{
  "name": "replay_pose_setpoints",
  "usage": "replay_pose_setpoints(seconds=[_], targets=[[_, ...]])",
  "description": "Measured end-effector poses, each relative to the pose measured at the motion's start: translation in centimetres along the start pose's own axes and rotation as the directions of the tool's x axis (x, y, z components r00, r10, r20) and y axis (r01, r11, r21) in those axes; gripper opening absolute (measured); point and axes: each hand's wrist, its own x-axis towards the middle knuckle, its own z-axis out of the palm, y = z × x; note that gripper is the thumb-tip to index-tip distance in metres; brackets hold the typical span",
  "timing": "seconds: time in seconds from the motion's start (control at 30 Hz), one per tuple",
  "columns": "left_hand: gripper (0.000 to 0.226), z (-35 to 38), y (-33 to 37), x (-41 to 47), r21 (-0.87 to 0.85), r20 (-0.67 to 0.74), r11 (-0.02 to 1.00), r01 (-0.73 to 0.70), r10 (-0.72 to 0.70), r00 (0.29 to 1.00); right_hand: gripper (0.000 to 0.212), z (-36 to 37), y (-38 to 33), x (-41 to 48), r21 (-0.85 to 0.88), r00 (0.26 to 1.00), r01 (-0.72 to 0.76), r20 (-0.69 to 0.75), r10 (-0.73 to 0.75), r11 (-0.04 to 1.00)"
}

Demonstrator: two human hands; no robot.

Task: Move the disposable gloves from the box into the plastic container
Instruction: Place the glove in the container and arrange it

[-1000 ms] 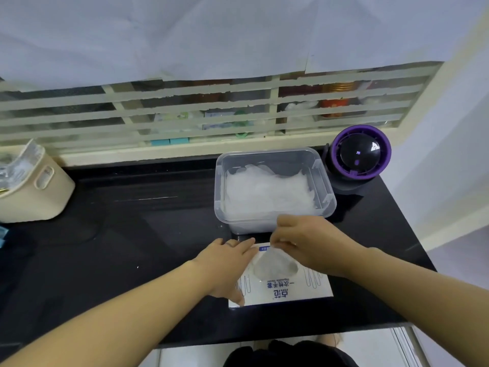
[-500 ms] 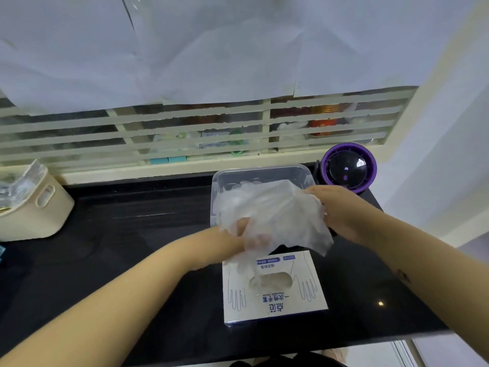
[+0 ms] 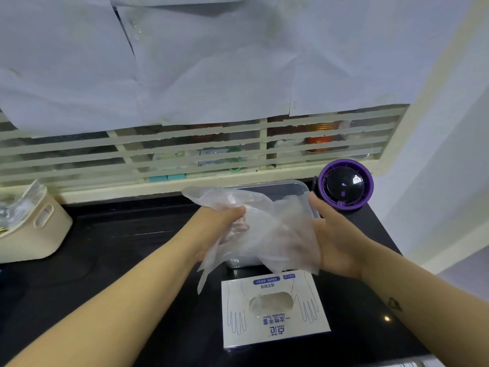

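Quick note on these gloves, because they're fiddly. The wad of disposable gloves [image 3: 264, 226] is in the air right over the plastic container [image 3: 299, 185], just behind the box [image 3: 275, 311] on the black bench [image 3: 132, 247]. My left hand [image 3: 225, 218] has its fingers curled round a bunched-up part of the film, and that's the real hold. My right hand [image 3: 333, 242] is on the other side with the thumb sticking up. The film is draped over the palm and hides the fingers, so I honestly can't tell if it's pinching or just propping.

My read on how they handle:
- Basically weightless, so lifting won't be the problem. I'd guess drift and cling will be.
- Totally floppy thin film. One loose tail hangs down off the left side toward the box.
- Slick and probably staticky, so I'd expect sheets to slide apart or stick to skin.
- Not fragile as such, though a hard tug could probably stretch or tear one.

Best place to grab, I reckon, is the scrunched middle rather than an edge. Then gather that dangling tail before lowering the wad. More film shows in the box's oval opening, so I'd say the job isn't done.
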Motion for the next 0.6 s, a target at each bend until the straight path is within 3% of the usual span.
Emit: replay_pose_setpoints(seconds=[0.1, 0.2, 0.27, 0.33, 0.4, 0.47, 0.5, 0.53, 0.6], targets=[[0.014, -0.5, 0.4, 0.2, -0.012, -0.060, 1.000, -0.023, 0.022, 0.998, 0.072, -0.1, -0.9, -0.6, -0.190, 0.996, 0.081, 0.044, -0.074, 0.978], [0.022, -0.7, 0.5, 0.4, 0.039, -0.077, 0.999, -0.024, 0.027, 0.997, 0.036, 1.3, -1.3, -0.3, -0.458, 0.956, 0.214, -0.081, -0.281, 0.863], [0.024, -1.2, 0.3, 0.9, 0.028, -0.088, 1.000, -0.007, 0.010, 0.996, 0.020, 1.6, -1.4, 0.4, -0.501, 0.918, 0.234, -0.168, -0.359, 0.833], [0.021, -1.9, 0.0, 1.7, -0.108, -0.156, 0.994, -0.021, 0.004, 0.988, 0.018, 1.6, -1.3, 0.7, -0.467, 0.909, 0.212, -0.229, -0.349, 0.859], [0.039, -2.4, -0.1, 2.0, -0.135, -0.350, 0.981, -0.142, 0.087, 0.933, 0.020, 1.5, -1.1, 0.9, -0.412, 0.907, 0.195, -0.269, -0.323, 0.890], [0.057, -2.6, 0.1, 1.4, 0.088, -0.497, 0.938, -0.336, 0.333, 0.801, 0.023, 1.8, -0.9, 0.8, -0.395, 0.914, 0.195, -0.258, -0.312, 0.898], [0.060, -2.4, 0.5, 0.8, 0.211, -0.463, 0.871, -0.443, 0.488, 0.739, 0.026, 2.0, -0.9, 0.8, -0.396, 0.924, 0.195, -0.234, -0.304, 0.897], [0.064, -2.1, 0.8, 0.2, 0.322, -0.340, 0.784, -0.530, 0.618, 0.709, 0.028, 2.2, -0.9, 0.8, -0.400, 0.934, 0.192, -0.205, -0.291, 0.896], [0.076, -0.9, 1.3, -0.4, 0.457, 0.021, 0.661, -0.595, 0.661, 0.750, 0.035, 2.8, -0.9, 0.8, -0.424, 0.953, 0.187, -0.140, -0.268, 0.886]])
